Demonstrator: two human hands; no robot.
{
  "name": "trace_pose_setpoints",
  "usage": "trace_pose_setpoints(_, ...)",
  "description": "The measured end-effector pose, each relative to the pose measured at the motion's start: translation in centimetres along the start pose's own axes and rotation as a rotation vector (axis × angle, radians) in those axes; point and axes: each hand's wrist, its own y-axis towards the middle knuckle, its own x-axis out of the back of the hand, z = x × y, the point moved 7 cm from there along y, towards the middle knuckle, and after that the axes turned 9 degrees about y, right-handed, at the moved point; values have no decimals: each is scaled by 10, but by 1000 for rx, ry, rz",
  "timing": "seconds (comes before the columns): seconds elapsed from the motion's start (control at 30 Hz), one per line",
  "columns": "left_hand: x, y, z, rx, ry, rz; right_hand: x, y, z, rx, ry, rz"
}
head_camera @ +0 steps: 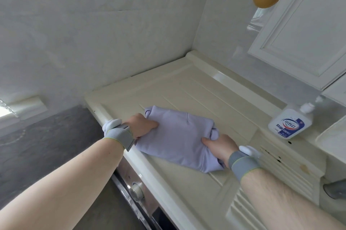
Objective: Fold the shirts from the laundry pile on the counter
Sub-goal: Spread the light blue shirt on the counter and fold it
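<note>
A pale lavender shirt (179,136), folded into a compact rectangle, lies on the cream counter (206,95). My left hand (141,126) grips the shirt's left edge, thumb on top and fingers curled under the fabric. My right hand (220,145) grips the bunched right end of the shirt near the counter's ribbed part. Both wrists wear grey bands with white pieces. No other laundry shows in view.
A white detergent bottle (289,124) with a blue label stands at the right of the counter. A white cabinet door (303,27) hangs above it. A washing machine knob (136,191) sits below the counter's front edge. Tiled walls close the back corner.
</note>
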Motion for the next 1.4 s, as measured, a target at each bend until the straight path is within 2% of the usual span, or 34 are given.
trace_pose_setpoints(0.17,20,-28,-1,-94,-81,-200,10,-13,26,242,-31,-44)
trace_pose_setpoints(0.37,62,-128,38,-56,-229,-488,3,-51,79,556,-32,9)
trace_pose_setpoints(0.53,66,-258,128,93,-389,-633,-61,-130,112,801,-105,214)
trace_pose_setpoints(0.57,63,-264,131,75,-432,-607,-62,-136,116,807,-97,220)
trace_pose_setpoints(0.63,55,-334,182,144,-558,-693,-106,-192,123,911,-127,352)
trace_pose_setpoints(0.67,51,-340,189,154,-571,-681,-111,-198,123,919,-109,367)
trace_pose_setpoints(0.77,36,-422,251,292,-636,-830,-164,-266,122,1003,-151,523)
trace_pose_setpoints(0.93,-8,-560,349,522,-740,-1044,-254,-397,104,1144,-253,792)
trace_pose_setpoints(0.97,-27,-610,375,588,-771,-1125,-281,-445,93,1196,-298,857)
trace_pose_setpoints(1.07,-46,-651,395,653,-771,-1141,-308,-483,78,1215,-312,888)
trace_pose_setpoints(1.2,-114,-792,453,879,-810,-1304,-374,-625,17,1340,-426,1073)
trace_pose_setpoints(1.23,-117,-798,454,896,-791,-1283,-377,-632,15,1335,-426,1074)
trace_pose_setpoints(1.4,-214,-951,498,1093,-883,-1404,-423,-799,-79,1493,-556,1256)
